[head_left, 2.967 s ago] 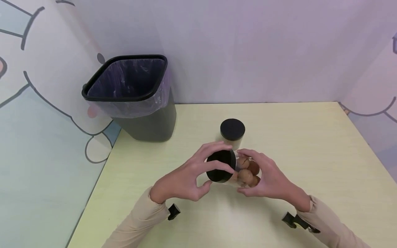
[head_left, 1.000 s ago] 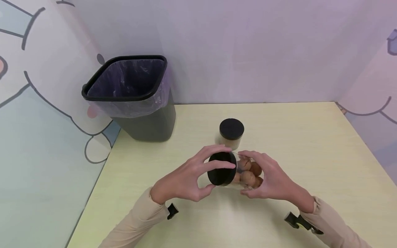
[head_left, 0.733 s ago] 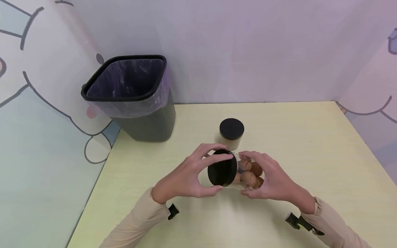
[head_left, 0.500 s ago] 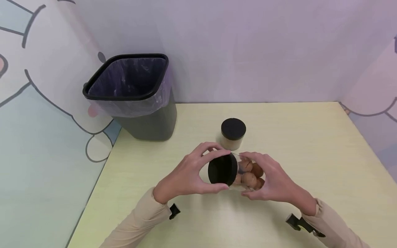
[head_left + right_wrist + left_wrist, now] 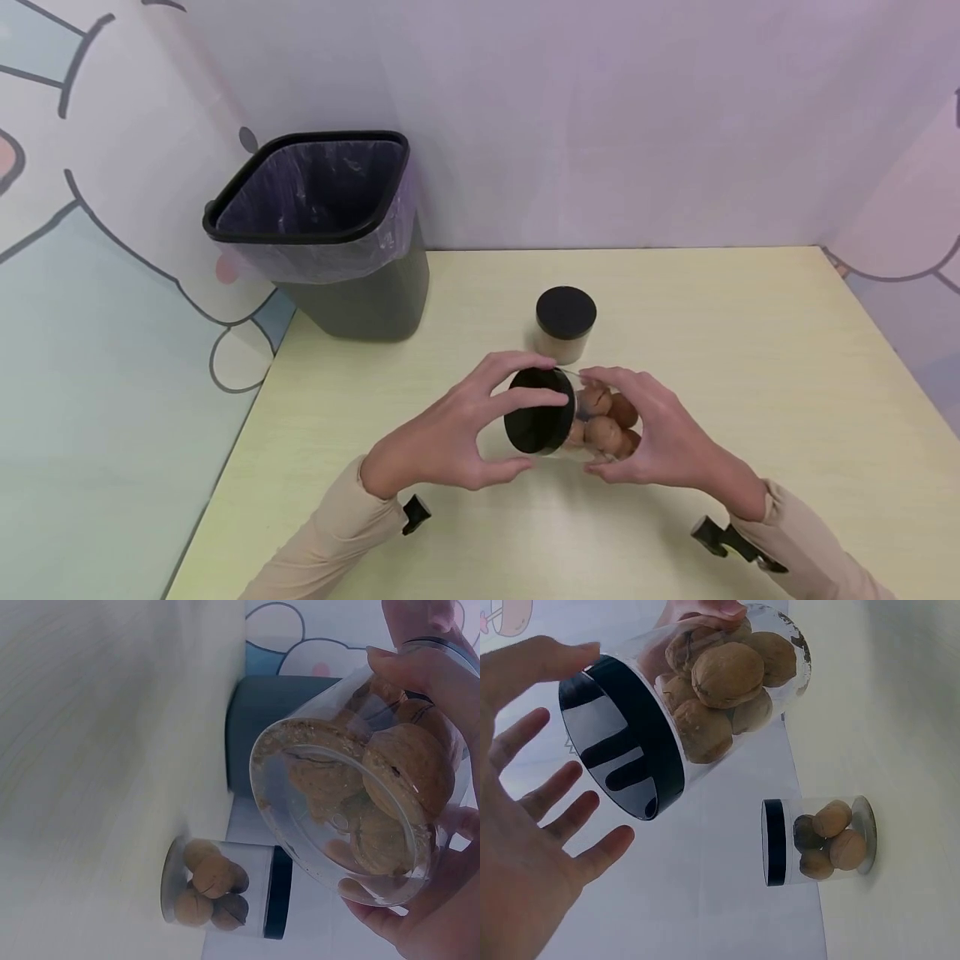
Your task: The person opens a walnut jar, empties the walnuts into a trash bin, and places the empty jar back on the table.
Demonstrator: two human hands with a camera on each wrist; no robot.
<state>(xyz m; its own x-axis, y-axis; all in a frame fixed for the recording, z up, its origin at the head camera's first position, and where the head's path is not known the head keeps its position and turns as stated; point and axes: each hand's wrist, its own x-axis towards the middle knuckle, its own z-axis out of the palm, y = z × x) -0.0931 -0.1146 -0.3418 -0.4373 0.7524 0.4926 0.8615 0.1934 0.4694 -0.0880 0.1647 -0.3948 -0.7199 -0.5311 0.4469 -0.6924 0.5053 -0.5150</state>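
Note:
A clear jar (image 5: 300, 817) of walnuts (image 5: 727, 675) is tilted onto its side, its black lid (image 5: 534, 432) facing left. My right hand (image 5: 663, 437) grips the jar's base end, thumb on the near side and fingers on the far side. Around the lid, my left hand (image 5: 461, 429) has its fingers spread loosely. In the left wrist view its thumb tip is right at the lid's rim, while the other fingers stand apart from the lid. The jar is above the table, as the wrist views show.
Behind the held jar, a second lidded jar (image 5: 562, 347) of walnuts stands upright on the pale table (image 5: 712, 333). At the back left is a grey bin (image 5: 352, 308) with a black rim and a plastic liner. A wall (image 5: 600, 125) closes off the back.
Over three seconds the jar has shifted slightly right. Half a second ago my left thumb and fingers lay along the lid's edge; now the thumb has drawn back left and the fingers have spread.

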